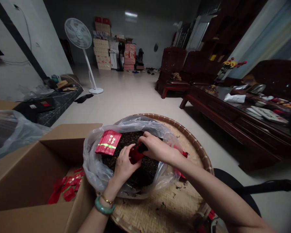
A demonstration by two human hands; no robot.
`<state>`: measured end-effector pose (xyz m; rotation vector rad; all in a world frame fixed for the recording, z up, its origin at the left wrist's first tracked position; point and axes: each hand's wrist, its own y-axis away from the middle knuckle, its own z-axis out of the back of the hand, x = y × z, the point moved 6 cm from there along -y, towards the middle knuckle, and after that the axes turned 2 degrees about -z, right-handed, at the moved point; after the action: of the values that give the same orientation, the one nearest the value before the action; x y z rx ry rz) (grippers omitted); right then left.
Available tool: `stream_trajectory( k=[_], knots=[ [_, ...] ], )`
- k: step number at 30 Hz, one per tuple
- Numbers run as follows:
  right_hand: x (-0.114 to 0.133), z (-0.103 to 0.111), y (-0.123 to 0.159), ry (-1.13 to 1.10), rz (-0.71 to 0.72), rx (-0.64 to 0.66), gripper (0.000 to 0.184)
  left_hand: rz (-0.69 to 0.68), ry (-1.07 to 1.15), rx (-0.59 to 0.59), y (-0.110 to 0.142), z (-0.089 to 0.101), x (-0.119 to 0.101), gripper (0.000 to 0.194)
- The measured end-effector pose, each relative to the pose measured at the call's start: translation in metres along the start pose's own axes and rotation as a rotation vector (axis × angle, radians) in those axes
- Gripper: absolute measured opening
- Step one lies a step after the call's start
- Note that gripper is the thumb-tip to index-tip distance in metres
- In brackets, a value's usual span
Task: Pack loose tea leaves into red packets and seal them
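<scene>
My left hand (124,163) is closed around a small red packet (136,156) above the loose dark tea leaves (128,138). At the packet's top, my right hand (153,146) has its fingers bent together on a dark clump that looks like tea leaves. The tea sits in a clear plastic bag (93,173) with its mouth spread wide. A stack of flat red packets (109,142) with gold lettering lies on the left side of the tea. Under the bag is a round woven bamboo tray (195,145); more red packets, partly hidden, lie right of the bag.
Beside the tray on the left stands an open cardboard box (19,184) with several filled red packets (69,191) inside. A dark stool (223,178) is at right. Farther off are a wooden coffee table (215,113), a white standing fan (79,34) and stacked cartons (102,53).
</scene>
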<state>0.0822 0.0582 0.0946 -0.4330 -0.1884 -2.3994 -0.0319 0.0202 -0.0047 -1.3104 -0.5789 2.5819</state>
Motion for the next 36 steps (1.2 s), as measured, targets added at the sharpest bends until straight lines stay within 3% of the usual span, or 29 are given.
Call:
stream_trajectory(
  k=[3, 7, 10, 17, 23, 28, 32, 36],
  knots=[
    [-0.001, 0.002, 0.000, -0.040, 0.008, -0.073, 0.027, -0.009, 0.004, -0.010, 0.000, 0.001, 0.001, 0.054],
    [0.003, -0.002, 0.003, -0.074, 0.104, 0.030, 0.017, -0.009, 0.018, -0.022, 0.001, 0.001, 0.002, 0.054],
    [0.006, -0.005, 0.004, -0.033, 0.140, 0.075, 0.019, -0.006, 0.024, -0.023, 0.001, 0.001, 0.002, 0.053],
    [-0.004, -0.006, -0.002, -0.118, 0.010, -0.191, 0.023, 0.002, -0.002, -0.032, 0.000, 0.002, 0.001, 0.053],
    [0.002, -0.008, -0.001, -0.285, 0.106, -0.178, 0.018, -0.005, -0.019, -0.062, 0.000, 0.002, 0.002, 0.050],
    [-0.010, 0.003, 0.012, -0.371, 0.047, -0.330, 0.023, 0.027, 0.017, -0.053, 0.001, 0.003, 0.004, 0.053],
    [-0.012, -0.018, 0.019, -0.270, 0.028, -0.204, 0.030, 0.040, 0.027, -0.049, 0.001, 0.003, 0.005, 0.055],
    [-0.010, -0.032, 0.021, -0.243, 0.033, -0.220, 0.029, 0.026, -0.004, -0.065, 0.001, 0.004, 0.002, 0.053]
  ],
)
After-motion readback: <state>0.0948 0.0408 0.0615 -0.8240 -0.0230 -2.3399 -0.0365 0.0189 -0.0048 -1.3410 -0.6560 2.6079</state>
